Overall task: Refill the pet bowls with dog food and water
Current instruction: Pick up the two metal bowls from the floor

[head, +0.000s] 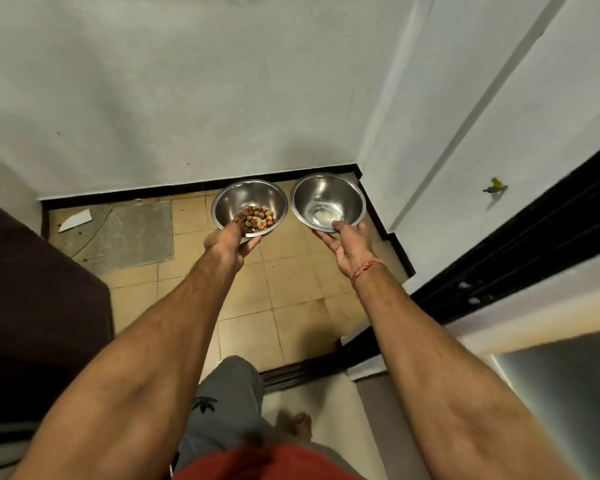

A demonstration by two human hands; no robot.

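Two hands reach out, each holding a steel bowl by its near rim. Left hand (227,242) pinches the food bowl (249,206); kibble (254,218) sits piled just past the thumb. Right hand (349,245) cups the water bowl (328,202) from below, and a little water seems to lie just past its thumb. Past both grips are tiles (291,289), then wall (187,98). Both bowls tip toward the person, so kibble or water could spill out.
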